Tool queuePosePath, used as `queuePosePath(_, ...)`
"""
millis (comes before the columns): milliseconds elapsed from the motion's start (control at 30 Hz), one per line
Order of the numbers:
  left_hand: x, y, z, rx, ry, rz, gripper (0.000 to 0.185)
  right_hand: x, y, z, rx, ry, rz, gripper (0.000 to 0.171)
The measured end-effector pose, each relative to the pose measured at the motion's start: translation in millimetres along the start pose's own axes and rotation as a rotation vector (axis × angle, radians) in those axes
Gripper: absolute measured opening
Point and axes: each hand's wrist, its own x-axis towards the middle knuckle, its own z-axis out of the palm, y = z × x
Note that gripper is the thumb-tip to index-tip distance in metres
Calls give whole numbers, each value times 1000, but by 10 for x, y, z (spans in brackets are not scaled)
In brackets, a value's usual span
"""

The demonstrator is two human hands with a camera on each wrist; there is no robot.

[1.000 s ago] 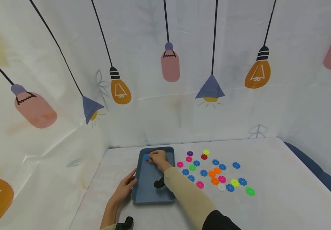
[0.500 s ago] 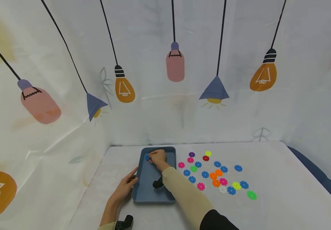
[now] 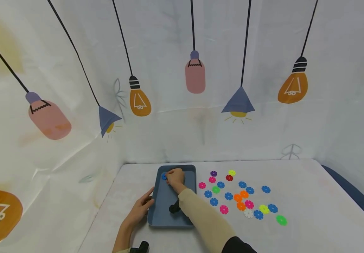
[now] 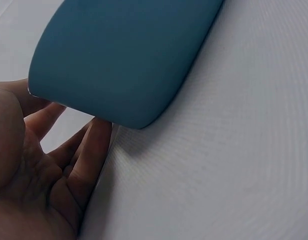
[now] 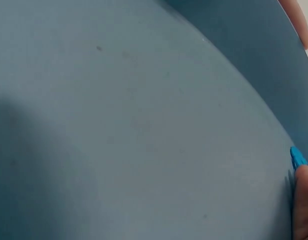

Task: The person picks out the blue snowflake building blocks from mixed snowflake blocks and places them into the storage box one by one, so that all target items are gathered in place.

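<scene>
- A blue flower-shaped disc is pinched in the fingers of the right hand, low over the far left corner of the tray; in the right wrist view only a blue edge is seen beside a fingertip.
- A slate-blue tray, shallow and rectangular with rounded corners, is laid flat on the white desk, its long side running away from the person.
- The tray's near left rim is touched by the straight fingers of the left hand; its smooth outer wall is seen in the left wrist view.
</scene>
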Motion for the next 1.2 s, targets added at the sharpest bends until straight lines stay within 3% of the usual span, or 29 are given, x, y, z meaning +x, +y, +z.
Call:
queuePosePath(233, -16, 27, 9, 18, 13, -18, 54, 11, 57, 27, -113, 37, -24, 11)
queuePosePath(533, -12, 28, -5, 37, 27, -3, 55, -14, 39, 43, -173, 66, -93, 20)
queuePosePath(933, -47, -21, -15, 12, -1, -21, 57, -61, 84, 55, -147, 57, -109, 14)
queuePosePath(1200, 13, -22, -29, 25, -7, -23, 58, 11, 47, -2, -104, -3, -100, 9)
